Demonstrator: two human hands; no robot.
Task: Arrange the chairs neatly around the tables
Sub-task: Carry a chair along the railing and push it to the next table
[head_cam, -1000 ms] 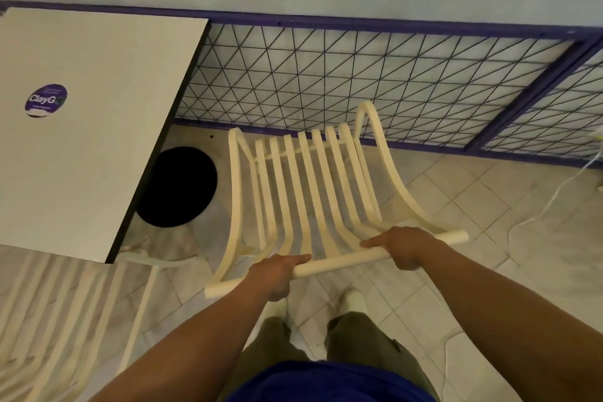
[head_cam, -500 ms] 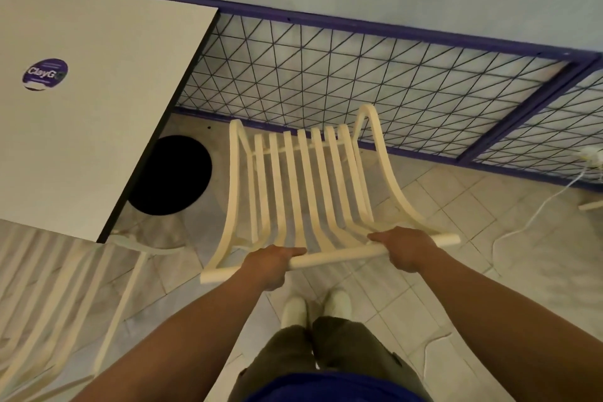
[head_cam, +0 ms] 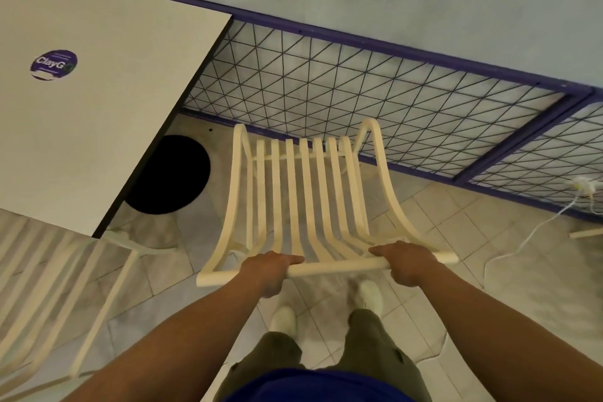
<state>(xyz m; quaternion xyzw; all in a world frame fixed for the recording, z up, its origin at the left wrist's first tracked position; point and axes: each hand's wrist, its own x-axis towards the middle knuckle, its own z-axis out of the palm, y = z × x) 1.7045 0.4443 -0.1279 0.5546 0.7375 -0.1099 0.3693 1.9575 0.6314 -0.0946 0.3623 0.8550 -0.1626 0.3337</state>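
Note:
A cream slatted chair [head_cam: 306, 199] stands in front of me, its seat pointing toward the mesh fence. My left hand [head_cam: 266, 271] grips the top rail of its backrest left of centre. My right hand [head_cam: 406, 263] grips the same rail toward its right end. A white square table [head_cam: 98, 101] with a round purple sticker [head_cam: 54, 64] fills the upper left; its black round base [head_cam: 169, 174] shows on the floor beside the chair. A second cream slatted chair [head_cam: 49, 297] sits at the lower left, partly under the table's near edge.
A purple-framed wire mesh fence [head_cam: 326, 85] runs along the wall just beyond the chair. A white cable and plug [head_cam: 580, 188] lie on the tiled floor at the right. My feet in white shoes [head_cam: 368, 295] stand just behind the chair.
The held chair has turned so its seat points straighter toward the fence. The view has shifted, with the table farther right in frame. Both hands keep their grip on the rail.

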